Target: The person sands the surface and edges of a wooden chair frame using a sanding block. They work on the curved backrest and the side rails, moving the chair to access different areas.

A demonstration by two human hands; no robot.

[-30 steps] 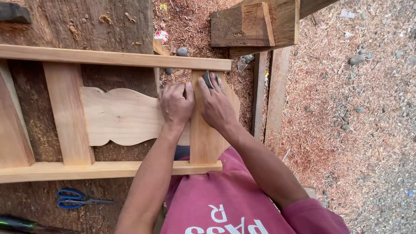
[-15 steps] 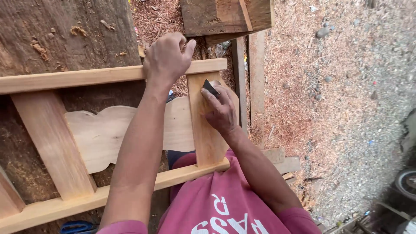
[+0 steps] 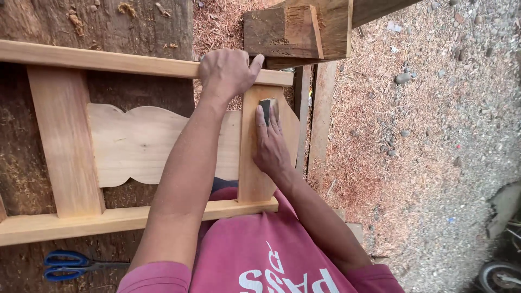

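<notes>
A pale wooden frame [image 3: 108, 62] with two long rails, upright slats and a scalloped centre panel [image 3: 135, 144] lies on a rough dark workbench. My left hand [image 3: 227, 73] grips the far rail near its right end. My right hand [image 3: 269, 144] lies flat on the rightmost upright slat [image 3: 252, 179], its fingers pressing a small dark piece of sandpaper [image 3: 266, 108] against the wood.
Blue-handled scissors [image 3: 70, 265] lie on the bench near the front left. Heavy timber blocks [image 3: 293, 32] stick out beyond the frame's far right corner. Sawdust, stones and gravel cover the ground to the right. A wheel [image 3: 499, 276] shows at the bottom right.
My left hand left the centre panel and took hold of the far rail. My right hand with the sandpaper slid along the right slat and now lies flatter.
</notes>
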